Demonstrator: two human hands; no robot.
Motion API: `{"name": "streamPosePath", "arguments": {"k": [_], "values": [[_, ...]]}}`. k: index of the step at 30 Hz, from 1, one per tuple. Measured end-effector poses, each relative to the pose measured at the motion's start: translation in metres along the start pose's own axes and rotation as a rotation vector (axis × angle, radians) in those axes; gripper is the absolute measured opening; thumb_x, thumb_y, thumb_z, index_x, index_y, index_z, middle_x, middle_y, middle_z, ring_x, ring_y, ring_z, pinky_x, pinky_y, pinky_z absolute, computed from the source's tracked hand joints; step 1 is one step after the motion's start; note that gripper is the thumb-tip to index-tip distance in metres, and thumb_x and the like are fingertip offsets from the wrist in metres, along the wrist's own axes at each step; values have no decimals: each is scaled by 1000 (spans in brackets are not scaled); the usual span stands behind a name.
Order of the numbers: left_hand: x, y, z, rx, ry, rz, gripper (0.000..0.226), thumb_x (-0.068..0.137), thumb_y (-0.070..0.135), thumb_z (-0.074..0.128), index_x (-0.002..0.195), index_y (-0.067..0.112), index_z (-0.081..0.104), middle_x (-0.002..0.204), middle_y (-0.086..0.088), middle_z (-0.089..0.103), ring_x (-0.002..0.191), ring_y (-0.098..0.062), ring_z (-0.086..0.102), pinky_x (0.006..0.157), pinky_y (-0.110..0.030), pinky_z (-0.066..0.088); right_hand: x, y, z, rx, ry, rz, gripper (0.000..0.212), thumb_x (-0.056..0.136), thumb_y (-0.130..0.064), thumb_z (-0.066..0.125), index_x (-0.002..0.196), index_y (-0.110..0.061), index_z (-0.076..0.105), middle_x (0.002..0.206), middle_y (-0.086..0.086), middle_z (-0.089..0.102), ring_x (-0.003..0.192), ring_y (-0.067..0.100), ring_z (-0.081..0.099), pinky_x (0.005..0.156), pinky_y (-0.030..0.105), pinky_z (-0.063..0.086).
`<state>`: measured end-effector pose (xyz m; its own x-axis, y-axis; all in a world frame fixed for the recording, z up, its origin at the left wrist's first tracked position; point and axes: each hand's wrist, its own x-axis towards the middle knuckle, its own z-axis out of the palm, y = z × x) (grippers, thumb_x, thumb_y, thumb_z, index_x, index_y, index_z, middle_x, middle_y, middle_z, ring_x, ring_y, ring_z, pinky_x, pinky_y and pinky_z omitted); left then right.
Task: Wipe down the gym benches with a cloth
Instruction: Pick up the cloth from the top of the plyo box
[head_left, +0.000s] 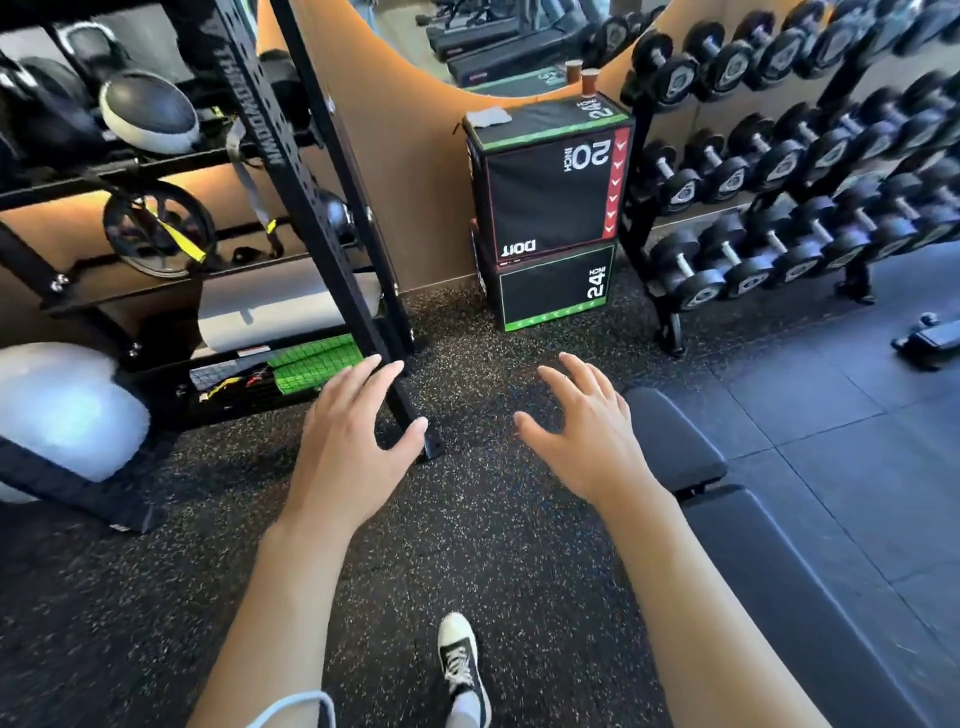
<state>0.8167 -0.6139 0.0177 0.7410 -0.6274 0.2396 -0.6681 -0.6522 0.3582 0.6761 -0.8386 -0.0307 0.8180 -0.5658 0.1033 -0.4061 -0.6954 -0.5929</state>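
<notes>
Bench (779, 561) at lower right, cloth (487, 117) far off atop the stacked plyo boxes (550, 208).
Nearest, both hands hover over the speckled floor (467, 545): left hand (348, 447) and right hand (587, 431), fingers spread, holding nothing. Beyond stand a black rack (311, 171) and dumbbell rack (779, 171).

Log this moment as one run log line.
left hand open, empty | right hand open, empty | cloth on plyo box | bench unwiped

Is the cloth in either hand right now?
No. Both the left hand and right hand are open and empty; the cloth lies on the top plyo box.
</notes>
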Motion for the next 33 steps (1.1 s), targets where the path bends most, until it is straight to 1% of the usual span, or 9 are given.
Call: {"name": "streamPosePath", "arguments": {"k": [4, 8, 11, 14, 18, 25, 33], "values": [[56, -24, 9, -37, -16, 66, 66, 98, 53, 59, 158, 31, 40, 165, 8, 36, 155, -16, 28, 128, -49, 26, 47, -7, 9, -37, 23, 50, 70, 97, -62, 52, 157, -31, 39, 170, -6, 21, 157, 19, 12, 126, 58, 18], [115, -56, -2, -110, 12, 90, 67, 98, 54, 59, 158, 32, 40, 166, 9, 36, 156, -15, 27, 128, -50, 28, 102, -38, 16, -64, 21, 56, 69, 98, -62, 51, 158, -32, 37, 171, -6, 21, 158, 18, 11, 127, 55, 16], [156, -81, -14, -135, 33, 116, 67, 98, 52, 60, 158, 29, 42, 165, 7, 37, 155, -16, 28, 128, -50, 28, 146, -65, 21, -81, 71, 44, 68, 98, -61, 52, 157, -31, 39, 170, -6, 23, 157, 17, 13, 128, 53, 16], [189, -105, -21, -148, 25, 133, 67, 98, 51, 60, 158, 28, 42, 165, 6, 38, 155, -17, 28, 128, -49, 27, 180, -89, 28, -84, 97, 54, 67, 98, -61, 51, 157, -30, 40, 169, -5, 24, 157, 18, 14, 128, 50, 16], [220, -134, -23, -168, 15, 131, 66, 98, 51, 60, 158, 29, 42, 165, 6, 37, 156, -17, 27, 127, -50, 28, 211, -108, 40, -97, 100, 66, 67, 98, -60, 52, 157, -30, 40, 170, -5, 24, 158, 19, 14, 128, 52, 16], [263, -162, -11, -221, 16, 106, 66, 98, 53, 59, 157, 31, 42, 165, 8, 37, 156, -16, 26, 127, -51, 27, 257, -113, 50, -143, 106, 71, 67, 97, -59, 53, 156, -29, 43, 168, -5, 26, 157, 18, 16, 126, 55, 20], [325, -156, 24, -209, 9, 111, 65, 97, 54, 60, 156, 31, 43, 165, 7, 38, 156, -17, 27, 126, -53, 29, 317, -86, 49, -156, 109, 87, 66, 97, -58, 53, 156, -28, 43, 168, -5, 27, 156, 18, 17, 126, 55, 21]]}}
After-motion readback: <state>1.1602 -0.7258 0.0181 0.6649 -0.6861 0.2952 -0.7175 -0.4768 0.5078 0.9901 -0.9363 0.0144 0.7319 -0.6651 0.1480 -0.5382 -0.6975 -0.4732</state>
